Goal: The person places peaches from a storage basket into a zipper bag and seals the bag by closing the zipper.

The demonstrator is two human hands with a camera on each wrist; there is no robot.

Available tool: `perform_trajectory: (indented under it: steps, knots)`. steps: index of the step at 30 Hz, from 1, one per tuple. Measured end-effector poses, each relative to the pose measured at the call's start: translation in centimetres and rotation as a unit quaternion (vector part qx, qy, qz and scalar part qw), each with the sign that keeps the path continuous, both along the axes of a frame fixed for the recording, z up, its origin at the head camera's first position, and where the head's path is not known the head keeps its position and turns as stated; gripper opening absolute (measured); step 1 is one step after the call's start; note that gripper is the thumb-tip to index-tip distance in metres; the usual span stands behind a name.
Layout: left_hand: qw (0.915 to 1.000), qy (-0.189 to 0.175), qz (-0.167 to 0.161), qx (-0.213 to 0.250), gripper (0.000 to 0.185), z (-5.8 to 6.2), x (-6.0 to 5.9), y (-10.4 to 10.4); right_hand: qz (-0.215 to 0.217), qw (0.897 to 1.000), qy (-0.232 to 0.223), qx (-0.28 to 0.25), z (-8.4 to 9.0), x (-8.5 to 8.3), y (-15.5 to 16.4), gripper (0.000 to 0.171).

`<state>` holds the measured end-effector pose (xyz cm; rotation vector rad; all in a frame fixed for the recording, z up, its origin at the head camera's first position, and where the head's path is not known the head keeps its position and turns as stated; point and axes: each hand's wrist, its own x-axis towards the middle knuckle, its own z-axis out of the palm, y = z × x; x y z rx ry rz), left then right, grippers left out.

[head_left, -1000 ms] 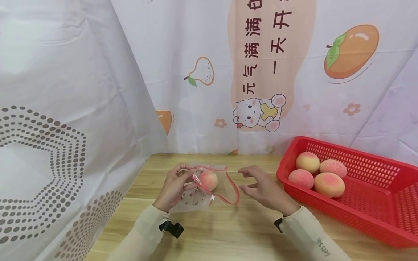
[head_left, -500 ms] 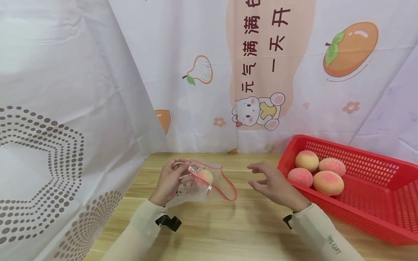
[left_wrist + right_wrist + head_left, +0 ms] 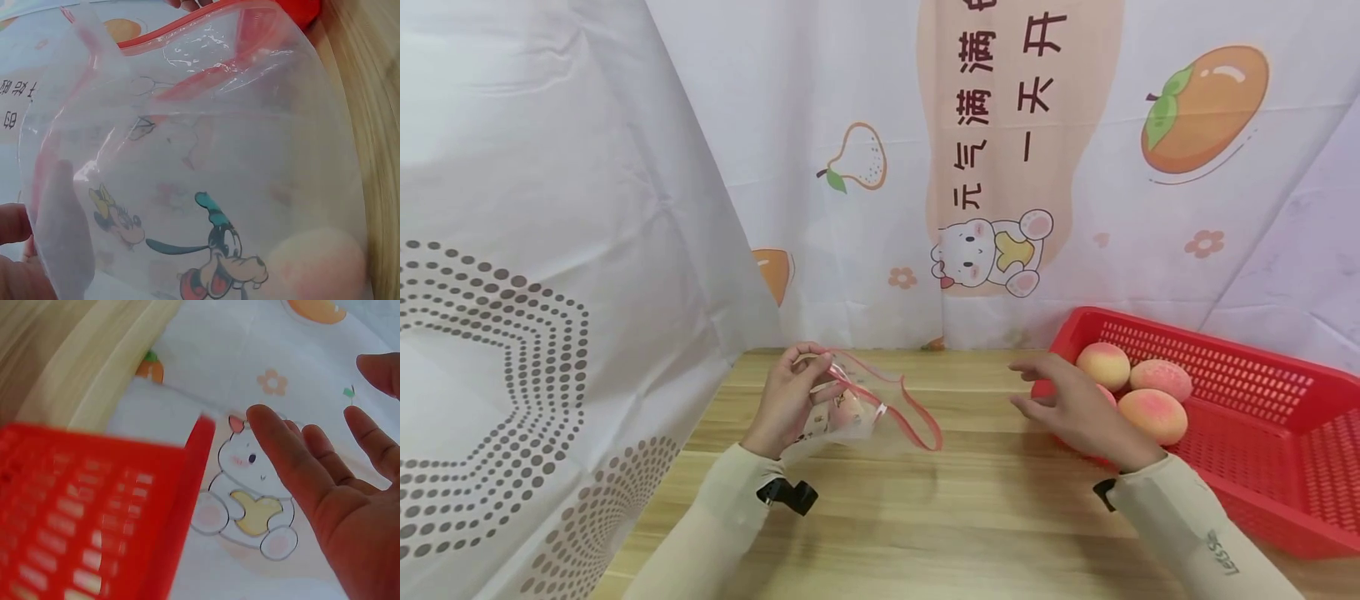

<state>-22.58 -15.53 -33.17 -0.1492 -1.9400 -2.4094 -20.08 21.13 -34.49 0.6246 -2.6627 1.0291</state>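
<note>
My left hand [image 3: 788,400] grips the edge of a clear zip bag [image 3: 206,144] with a red zip strip and cartoon prints. The bag's mouth gapes toward the right, and a white slider sits on the strip. Inside it, low down, lies a peach [image 3: 322,265], blurred through the plastic. My right hand [image 3: 1078,408] holds nothing, its fingers spread, over the left rim of a red basket [image 3: 1262,483]. Several peaches [image 3: 1153,417] sit in the basket's left part, one of them partly hidden behind that hand.
The wooden table [image 3: 880,533] runs up to a printed white curtain [image 3: 865,250] at the back. Another curtain [image 3: 550,208] with dotted rings hangs along the left side. The basket's perforated wall [image 3: 87,512] stands close beside the right hand in the right wrist view.
My right hand has moved right, away from the bag to the basket's rim. The left hand has raised the bag slightly and shifted left a little, and the peach has sunk deeper into it.
</note>
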Motion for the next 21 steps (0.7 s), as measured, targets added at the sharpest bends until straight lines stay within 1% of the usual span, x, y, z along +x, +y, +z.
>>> perform_trajectory:
  steps: [3,9,16,21]
  knots:
    - [1.0,0.004,0.002,-0.001,0.007,0.2,-0.1,0.0,-0.008,1.0,0.0,0.011,0.2,0.0,0.9,0.048]
    - [0.9998,0.01,0.015,-0.005,0.008,0.9,-0.3,-0.4,-0.021,0.999,-0.027,0.016,0.6,0.1,2.3,0.051]
    - [0.9997,0.01,0.019,-0.007,0.009,1.7,-0.5,-0.7,-0.031,0.999,-0.035,0.024,0.8,0.2,3.1,0.055]
    - [0.9997,0.014,0.02,0.0,0.009,2.1,-0.6,-0.7,-0.037,0.998,-0.044,0.024,1.0,0.2,3.5,0.056]
